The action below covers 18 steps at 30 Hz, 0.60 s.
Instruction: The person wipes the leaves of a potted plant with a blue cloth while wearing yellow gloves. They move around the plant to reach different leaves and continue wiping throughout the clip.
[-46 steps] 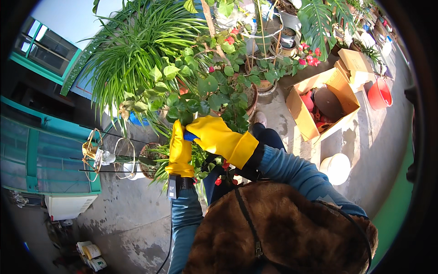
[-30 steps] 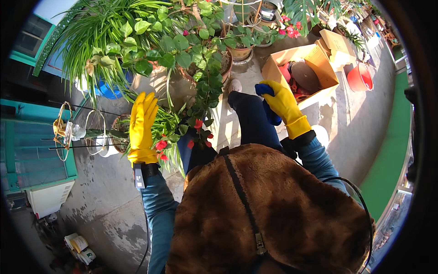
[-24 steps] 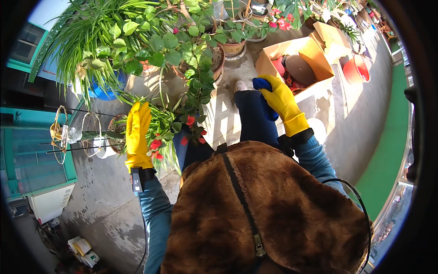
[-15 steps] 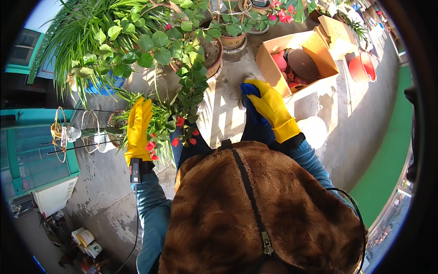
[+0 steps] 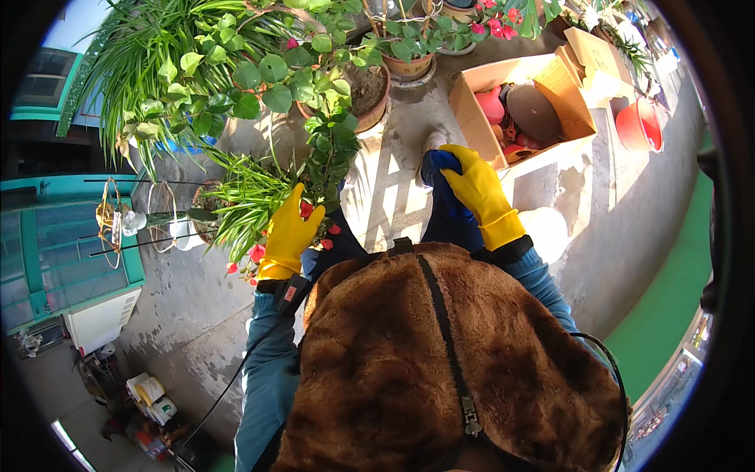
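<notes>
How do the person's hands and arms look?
The left hand and right hand wear yellow gloves. Next come black wristbands, then blue sleeves. A small dark box at the left wristband has a pale mark and a black cable.

Floor (image 5: 602,271), far right: carton (image 5: 470,126), disc (image 5: 535,112) inside. Bucket (image 5: 629,130) stood beyond the carton's right edge; tub (image 5: 548,234) lay nearer than its near edge. Pot (image 5: 377,118) stood left of the carton, second pot (image 5: 410,69) behind. Cloth (image 5: 447,163) was in the right hand (image 5: 480,187); flower (image 5: 305,208) was at the left hand (image 5: 289,234).
</notes>
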Tool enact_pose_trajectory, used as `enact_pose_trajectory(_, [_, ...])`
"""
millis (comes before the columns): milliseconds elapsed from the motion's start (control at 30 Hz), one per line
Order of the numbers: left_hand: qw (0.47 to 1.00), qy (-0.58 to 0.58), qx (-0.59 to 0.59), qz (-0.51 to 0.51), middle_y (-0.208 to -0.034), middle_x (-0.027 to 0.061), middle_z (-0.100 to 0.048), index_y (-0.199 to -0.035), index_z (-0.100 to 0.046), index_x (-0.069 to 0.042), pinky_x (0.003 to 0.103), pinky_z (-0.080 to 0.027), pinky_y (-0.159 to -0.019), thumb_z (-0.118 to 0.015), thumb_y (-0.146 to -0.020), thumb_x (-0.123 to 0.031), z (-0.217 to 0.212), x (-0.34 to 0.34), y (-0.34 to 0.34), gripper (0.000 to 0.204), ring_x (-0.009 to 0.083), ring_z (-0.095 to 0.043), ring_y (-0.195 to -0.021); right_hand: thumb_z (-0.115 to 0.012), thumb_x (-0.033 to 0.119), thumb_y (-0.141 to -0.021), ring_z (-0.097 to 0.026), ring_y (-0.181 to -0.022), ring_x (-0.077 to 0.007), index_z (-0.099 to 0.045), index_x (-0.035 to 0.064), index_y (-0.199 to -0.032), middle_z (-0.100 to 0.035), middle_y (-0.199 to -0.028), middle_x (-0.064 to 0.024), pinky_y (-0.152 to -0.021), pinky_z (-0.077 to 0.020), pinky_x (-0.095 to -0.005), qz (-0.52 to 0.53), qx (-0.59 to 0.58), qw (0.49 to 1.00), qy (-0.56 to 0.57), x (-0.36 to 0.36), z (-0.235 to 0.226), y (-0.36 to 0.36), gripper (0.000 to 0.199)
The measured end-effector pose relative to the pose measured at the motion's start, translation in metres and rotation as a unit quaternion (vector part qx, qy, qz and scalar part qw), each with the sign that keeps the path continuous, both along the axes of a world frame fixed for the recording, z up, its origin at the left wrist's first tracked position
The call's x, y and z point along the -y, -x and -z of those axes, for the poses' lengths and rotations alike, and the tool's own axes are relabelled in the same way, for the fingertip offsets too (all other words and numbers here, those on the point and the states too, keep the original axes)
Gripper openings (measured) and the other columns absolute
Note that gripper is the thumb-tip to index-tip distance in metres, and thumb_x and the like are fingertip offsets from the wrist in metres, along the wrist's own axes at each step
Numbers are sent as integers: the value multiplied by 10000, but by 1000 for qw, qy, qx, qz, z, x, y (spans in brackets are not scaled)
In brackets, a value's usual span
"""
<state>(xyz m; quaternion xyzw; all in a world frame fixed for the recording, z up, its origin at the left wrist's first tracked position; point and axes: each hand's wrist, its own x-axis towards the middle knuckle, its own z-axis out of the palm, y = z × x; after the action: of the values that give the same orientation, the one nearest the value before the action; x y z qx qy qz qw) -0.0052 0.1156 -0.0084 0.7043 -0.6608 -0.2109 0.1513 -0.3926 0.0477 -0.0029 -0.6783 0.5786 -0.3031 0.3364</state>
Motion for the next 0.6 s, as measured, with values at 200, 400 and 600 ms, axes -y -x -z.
enact_pose_trajectory(200, [997, -49, 60, -13, -994, 173, -753, -1431, -578, -61, 495, -548, -844, -745, -859, -348, 15, 9, 21, 662, 400, -712, -911, -719, 199, -887, -686, -1039, -400, -708, 81, -1206, -737, -1057, -197, -893, -536, -439, 2, -16, 1000, -9, -2, -5, 17, 341])
enact_pose_trajectory(400, [995, -45, 84, 0, -972, 208, -750, -1369, -619, -95, 534, -546, -828, -692, -895, -327, 23, 15, 22, 533, 442, -705, -905, -714, 225, -892, -681, -1051, -406, -708, 77, -1211, -736, -1092, -197, -913, -531, -455, 13, -46, 999, -16, -8, 8, 23, 352])
enact_pose_trajectory(600, [998, -22, 55, 4, -949, 196, -753, -1334, -644, -110, 532, -546, -822, -696, -893, -312, 31, 18, 21, 488, 435, -708, -900, -708, 241, -912, -678, -1036, -417, -710, 79, -1193, -734, -1076, -202, -903, -532, -470, -3, -49, 999, -17, -15, 1, 28, 325])
